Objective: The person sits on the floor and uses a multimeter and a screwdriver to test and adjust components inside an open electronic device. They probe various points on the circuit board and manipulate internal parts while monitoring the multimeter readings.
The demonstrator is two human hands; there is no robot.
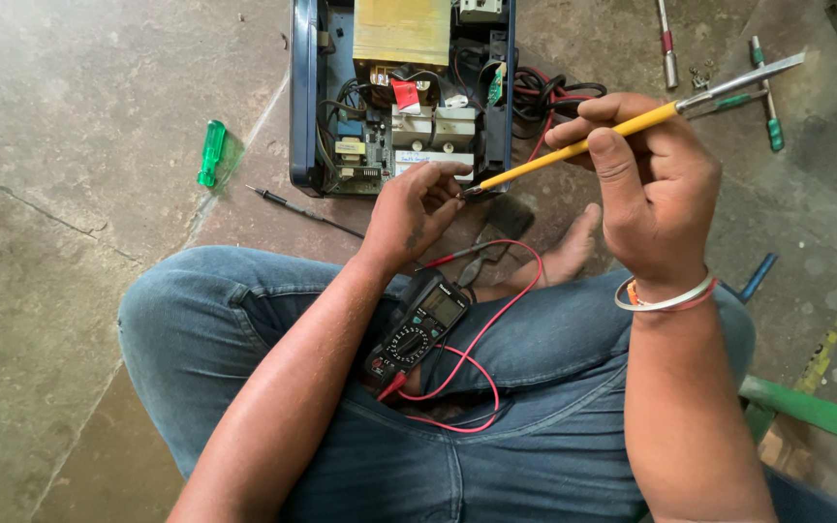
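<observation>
I see the brush (583, 147), yellow handle w/ metal ferrule, lying slantwise from upper right down to lower left, its tip just at the front edge of the open unit (401, 92). My right hand (646, 189) is closed on the handle, thumb on top, fingers wrapped round. Left hand (417, 208) is curled, fingertips pinched together right at the brush tip; can't tell if it grips anything there, prob touching the tip only.

The unit is a blue-sided case on the floor, lid off, w/ a yellow block at the back, circuit board and black/red wires inside. In my lap, on the jeans, sits a black multimeter (417, 329), dial facing up, red lead (496, 329) looping over the thigh. A red probe (448, 258) lies just below the left hand, near a bare foot (569, 254).

Left of the unit: green screwdriver handle (211, 152) and a thin black shaft (304, 209) on the stone floor, well apart from each other. Upper right: a few more tools (765, 92) w/ green grips, near the brush's far end. Silver bangle (666, 295) on the right wrist.
</observation>
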